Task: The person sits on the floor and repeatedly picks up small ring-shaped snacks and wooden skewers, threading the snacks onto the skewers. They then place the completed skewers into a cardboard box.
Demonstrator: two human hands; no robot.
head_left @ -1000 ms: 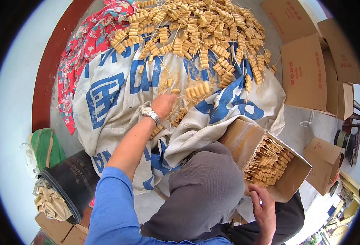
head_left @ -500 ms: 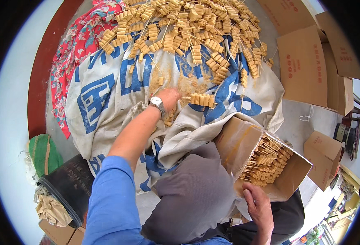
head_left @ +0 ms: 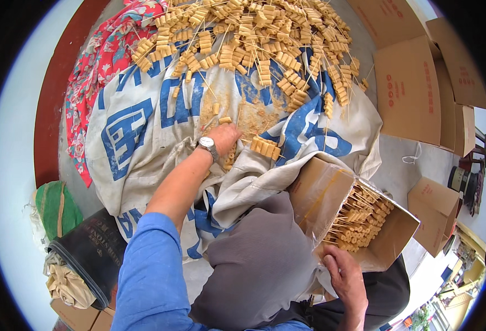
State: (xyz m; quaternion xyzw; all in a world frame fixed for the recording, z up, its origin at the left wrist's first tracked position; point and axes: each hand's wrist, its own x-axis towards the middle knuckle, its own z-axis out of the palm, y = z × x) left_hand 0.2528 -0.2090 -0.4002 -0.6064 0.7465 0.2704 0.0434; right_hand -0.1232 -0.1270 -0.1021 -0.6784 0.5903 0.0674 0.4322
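Note:
My left hand (head_left: 225, 138), a watch on its wrist, is closed low over the printed cloth (head_left: 124, 138). Its fingertips are partly hidden, but the stick of a skewer of tan rolled pieces (head_left: 265, 148) runs to them. Beside the fingers lies a loose roll (head_left: 225, 119); more rolls (head_left: 230, 159) show under the palm. My right hand (head_left: 345, 276) is curled with thumb and fingers at the near edge of an open cardboard box (head_left: 389, 251), seemingly gripping it. Inside the box, which is lined with clear plastic, several skewers (head_left: 360, 218) are stacked.
A large heap of skewers (head_left: 259, 33) covers the far part of the cloth. A red floral cloth (head_left: 91, 88) lies at the left. A black bucket (head_left: 94, 248) and a green sack (head_left: 55, 207) stand at the lower left. Cardboard boxes (head_left: 408, 91) line the right side.
The skewer by my left hand has swung nearer to me, from level to slanting. My left hand has shifted slightly nearer, uncovering the loose roll. The right hand has hardly moved.

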